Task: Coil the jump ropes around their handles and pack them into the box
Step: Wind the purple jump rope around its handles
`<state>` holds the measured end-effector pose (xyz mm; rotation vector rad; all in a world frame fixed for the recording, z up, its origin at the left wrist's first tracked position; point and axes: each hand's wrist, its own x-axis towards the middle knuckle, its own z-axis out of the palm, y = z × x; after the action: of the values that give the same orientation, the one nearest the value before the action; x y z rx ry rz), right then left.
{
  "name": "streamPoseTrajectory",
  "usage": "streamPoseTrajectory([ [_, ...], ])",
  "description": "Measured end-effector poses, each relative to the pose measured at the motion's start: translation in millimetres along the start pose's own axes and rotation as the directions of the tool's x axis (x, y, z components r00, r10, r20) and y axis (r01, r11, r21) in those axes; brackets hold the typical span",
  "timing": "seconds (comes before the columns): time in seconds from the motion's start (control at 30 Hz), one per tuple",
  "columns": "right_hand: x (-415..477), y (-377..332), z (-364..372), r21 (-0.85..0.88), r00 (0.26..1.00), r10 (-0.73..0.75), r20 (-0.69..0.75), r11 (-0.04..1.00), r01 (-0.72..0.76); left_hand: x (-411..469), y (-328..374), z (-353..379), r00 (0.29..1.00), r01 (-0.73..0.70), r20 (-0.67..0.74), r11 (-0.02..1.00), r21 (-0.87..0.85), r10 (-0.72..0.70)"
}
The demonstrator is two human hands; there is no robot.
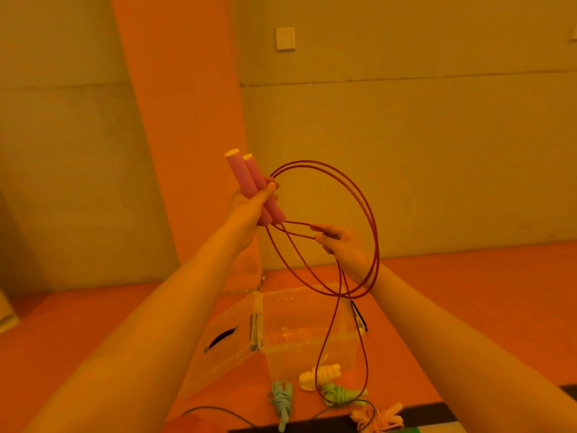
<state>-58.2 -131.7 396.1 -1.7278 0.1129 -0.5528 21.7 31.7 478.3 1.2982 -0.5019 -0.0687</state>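
Well, from the head camera you have both pink handles side by side in your left hand, fingers wrapped round their middle, held up in front of the wall. Your right hand pinches the red rope just beside the handles' lower ends, thumb and fingers closed on its strands. Large rings of that rope hang from the left hand and sweep past your right wrist, and a long slack loop drops to the floor, ending near the green bundle. So this rope is gathered but not wound on its handles (the coiling proper looks barely begun).

Below, the clear box stands on the floor with its lid swung open to the left; whether anything lies inside is hard to tell. Just in front of it wait the green bundle, a white bundle, a blue-green bundle and a peach bundle, all tied up. A dark cord lies loose nearby, uncoiled. By my reckoning, the packing is all yet to do.
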Motion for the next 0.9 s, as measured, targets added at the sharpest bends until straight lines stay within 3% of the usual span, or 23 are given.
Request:
streamPoseTrajectory([
  [0.2, -8, 36, -10, -0.01, 0.99, 0.111, 0.087, 0.994, -0.111, -1, -31, 0, 1.0, 0.022, 0.005, 1.0, 0.013, -0.022],
  [0.33, -8, 58, -20, 0.047, 0.978, 0.198, 0.065, 0.978, -0.201, -9, -57, 5, 0.997, 0.067, 0.043, 0.995, 0.074, -0.07],
  [0.53, 1, 57, -46, 0.236, 0.934, 0.286, -0.212, 0.943, -0.235, -26, -99, 14, 0.979, 0.188, 0.056, 0.977, 0.096, -0.194],
  [0.63, 1, 50, -55, 0.254, 0.925, 0.27, -0.269, 0.946, -0.202, -32, -114, 18, 0.967, 0.236, 0.077, 0.967, 0.096, -0.243],
  [0.73, -4, 45, -47, 0.25, 0.963, 0.219, -0.155, 0.952, -0.176, -38, -126, 25, 0.968, 0.242, 0.055, 0.969, 0.044, -0.244],
  [0.9, -20, 59, -12, 0.054, 0.975, 0.131, 0.18, 0.988, -0.143, -50, -142, 35, 0.962, 0.269, 0.087, 0.954, -0.135, -0.259],
])
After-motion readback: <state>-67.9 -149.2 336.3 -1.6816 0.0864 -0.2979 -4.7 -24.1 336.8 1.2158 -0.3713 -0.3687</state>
